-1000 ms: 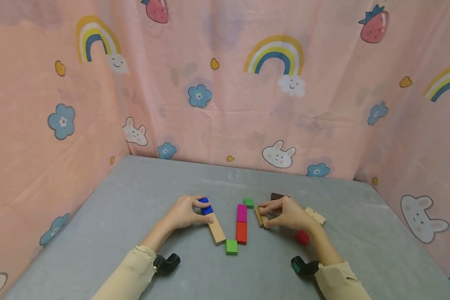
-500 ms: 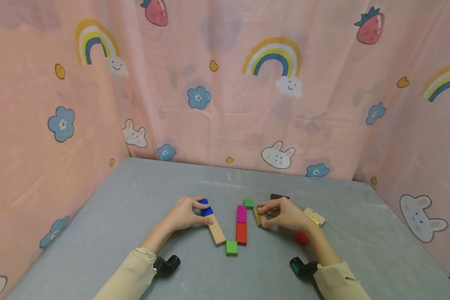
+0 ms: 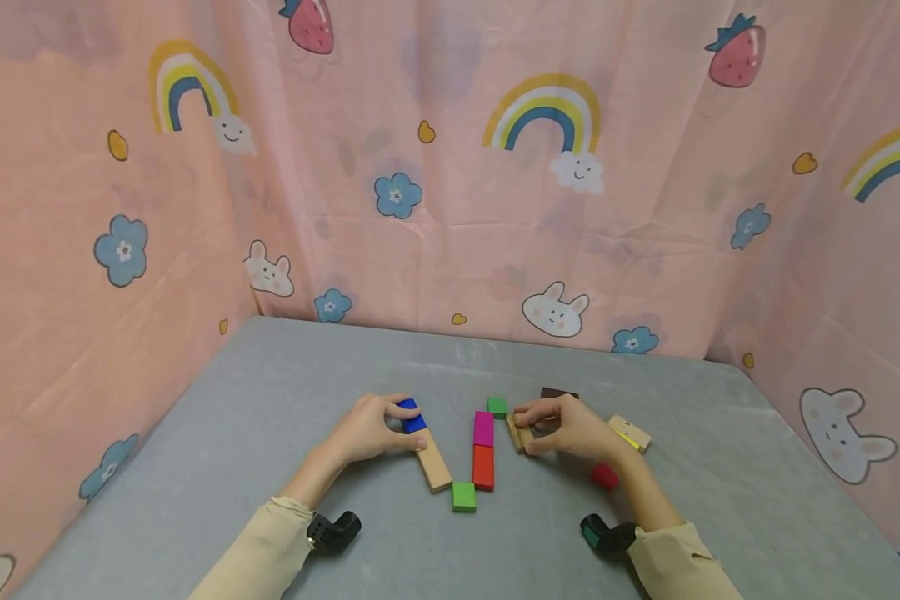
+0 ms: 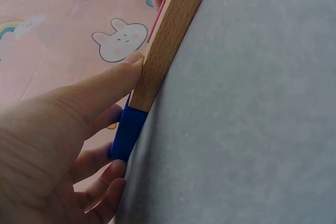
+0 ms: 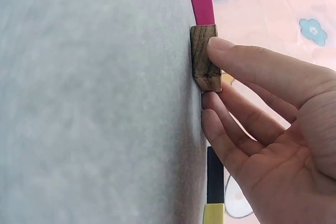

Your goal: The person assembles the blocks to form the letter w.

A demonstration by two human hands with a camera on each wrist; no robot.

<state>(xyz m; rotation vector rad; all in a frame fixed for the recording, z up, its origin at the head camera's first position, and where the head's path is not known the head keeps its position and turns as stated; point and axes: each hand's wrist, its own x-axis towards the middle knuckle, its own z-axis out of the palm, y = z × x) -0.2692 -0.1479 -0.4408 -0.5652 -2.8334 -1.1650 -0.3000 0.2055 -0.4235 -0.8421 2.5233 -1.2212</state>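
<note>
Two hands on blocks, both low on the grey counter (image 3: pixel 285 400). Left hand (image 3: pixel 363 429) pinches the blue block (image 3: pixel 412 414), fingers curled round it, thumb at the joint where it butts the long tan block (image 3: pixel 434 459), which runs off toward 5 o'clock. Right hand (image 3: pixel 573 427) grips the small brown wood block (image 3: pixel 520 433) between thumb and fingers, block just at 3 o'clock of the magenta block (image 3: pixel 483 427). Magenta touches the red block (image 3: pixel 483 466) end to end; one green block (image 3: pixel 463 496) at 7 o'clock of red, another green block (image 3: pixel 497 407) at 1 o'clock of magenta. Dark brown block (image 3: pixel 558 392) behind the right hand, pale block (image 3: pixel 630 433) at its 3 o'clock, small red piece (image 3: pixel 604 476) by the wrist. Pink cartoon curtain (image 3: pixel 450 167) walls the counter on three sides. Both forearms in beige sleeves (image 3: pixel 255 550), wrists low, palms facing inward.
</note>
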